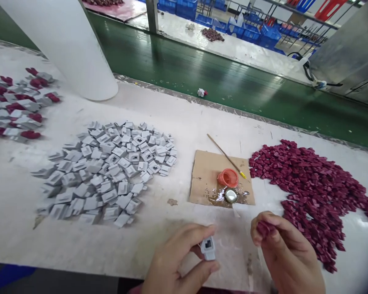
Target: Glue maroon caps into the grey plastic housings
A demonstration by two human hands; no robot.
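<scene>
Between thumb and fingers, my left hand (pixel 179 261) grips a small grey plastic part (pixel 208 248) with a dark square opening facing up. To its right, my right hand (pixel 286 253) pinches a small maroon plastic piece (pixel 265 228), partly covered by the fingertips. The two pieces are apart. Beyond the hands lies a cardboard sheet (pixel 202 167) bearing a red cup (pixel 228 177), a wet bottle cap (pixel 231 195) and a thin brush (pixel 225 154) with a yellow tip. Spilled liquid glistens around the cap.
A heap of grey parts (pixel 116 159) lies left, a maroon heap (pixel 313 183) right. Grey-and-maroon assembled pieces (pixel 15 102) are at far left, near a white cylinder (pixel 76 53). Behind runs a green conveyor belt (pixel 171 69) with one assembled piece (pixel 201 92) at its near edge.
</scene>
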